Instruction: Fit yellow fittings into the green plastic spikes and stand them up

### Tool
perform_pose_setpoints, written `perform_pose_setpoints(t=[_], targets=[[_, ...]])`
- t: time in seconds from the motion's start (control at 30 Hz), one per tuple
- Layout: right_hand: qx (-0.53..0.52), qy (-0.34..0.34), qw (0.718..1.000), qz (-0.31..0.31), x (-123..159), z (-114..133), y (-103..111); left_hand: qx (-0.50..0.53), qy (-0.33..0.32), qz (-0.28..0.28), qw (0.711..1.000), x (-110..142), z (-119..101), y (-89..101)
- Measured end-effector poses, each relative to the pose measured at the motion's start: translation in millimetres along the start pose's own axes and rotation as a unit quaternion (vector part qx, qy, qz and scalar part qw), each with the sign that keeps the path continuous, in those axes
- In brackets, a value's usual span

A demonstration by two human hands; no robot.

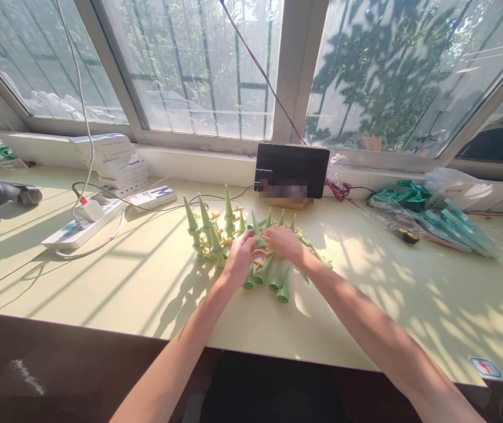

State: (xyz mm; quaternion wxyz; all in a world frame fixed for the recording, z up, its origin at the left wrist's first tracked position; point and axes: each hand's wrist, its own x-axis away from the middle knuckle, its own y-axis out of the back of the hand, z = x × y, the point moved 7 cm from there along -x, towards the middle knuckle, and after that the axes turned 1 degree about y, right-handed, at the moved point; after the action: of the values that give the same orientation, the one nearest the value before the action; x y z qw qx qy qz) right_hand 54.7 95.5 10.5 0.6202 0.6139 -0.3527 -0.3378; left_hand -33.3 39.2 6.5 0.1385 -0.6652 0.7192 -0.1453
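Observation:
My left hand (243, 254) is closed around a green pointed cone piece (257, 228), which stands tip up between my two hands. From the other side, my right hand (283, 242) reaches in with bent fingers at the base of that cone; its fingertips are partly hidden. To the left, several green cone-topped pieces (205, 214) stand upright, with small yellow pegs (239, 209) sticking out of them. Loose green hollow cones (283, 294) lie on their sides in front of my right hand, threaded open ends toward me. More green tips show behind my hands.
A black tablet (293, 170) leans at the back by the window. A white power strip (84, 223) with a cable and white boxes (117, 161) are on the left of the table (114, 294). Plastic bags (449, 226) and a black-yellow tool (408, 236) lie right.

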Motion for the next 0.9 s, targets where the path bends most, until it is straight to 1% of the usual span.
perform_pose_setpoints(t=[0.2,0.37,0.43,0.53,0.63,0.73,0.8,0.9], targets=[[0.001,0.014,1.0,-0.012,2,3,-2,-0.011,-0.012,0.016,1.0,0,1,0.4],[-0.007,0.034,0.999,-0.03,6,5,2,-0.022,-0.03,0.009,0.999,0,-2,1.2],[-0.022,0.042,0.997,-0.059,12,5,8,-0.023,-0.04,0.005,0.999,1,-4,1.6],[-0.074,0.032,0.988,-0.133,31,-1,18,-0.026,-0.051,0.0,0.998,2,-6,2.0],[-0.15,0.029,0.964,-0.218,55,-9,21,-0.045,-0.06,0.001,0.997,3,-7,1.2],[-0.207,0.029,0.934,-0.291,76,-17,19,-0.073,-0.06,0.015,0.995,3,-5,-2.3],[-0.238,0.033,0.919,-0.313,85,-20,16,-0.09,-0.053,0.028,0.994,3,-2,-4.9],[-0.271,0.042,0.906,-0.322,90,-20,13,-0.109,-0.046,0.041,0.992,2,2,-7.0]])
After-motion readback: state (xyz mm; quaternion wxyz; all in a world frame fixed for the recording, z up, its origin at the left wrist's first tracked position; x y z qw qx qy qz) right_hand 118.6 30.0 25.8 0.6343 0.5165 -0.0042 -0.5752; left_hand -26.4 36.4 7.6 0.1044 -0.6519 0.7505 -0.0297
